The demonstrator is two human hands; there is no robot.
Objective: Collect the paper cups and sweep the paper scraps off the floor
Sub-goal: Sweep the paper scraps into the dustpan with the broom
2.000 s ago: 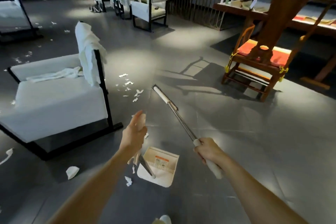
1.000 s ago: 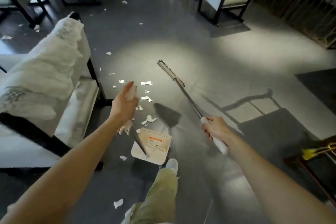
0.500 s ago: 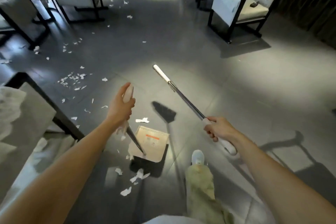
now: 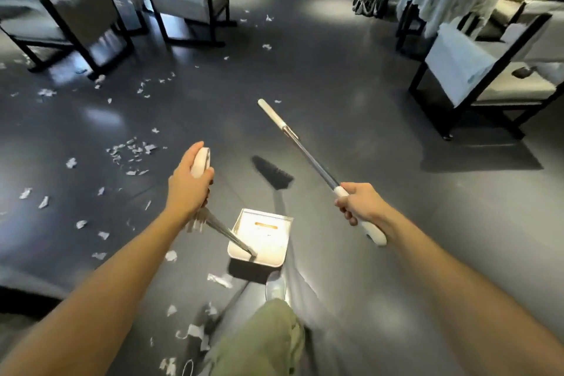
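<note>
Stepping onward had brought the scrap pile (image 4: 131,151) front-left of the left hand (image 4: 189,189) gripping the dustpan (image 4: 262,238); the right hand (image 4: 360,207) gripped the broom (image 4: 308,156).

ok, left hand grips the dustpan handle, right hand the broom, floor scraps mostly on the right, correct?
No: the head view shows the scraps mostly on the left. The left hand on the dustpan handle and the right hand on the broom are correct.
</note>
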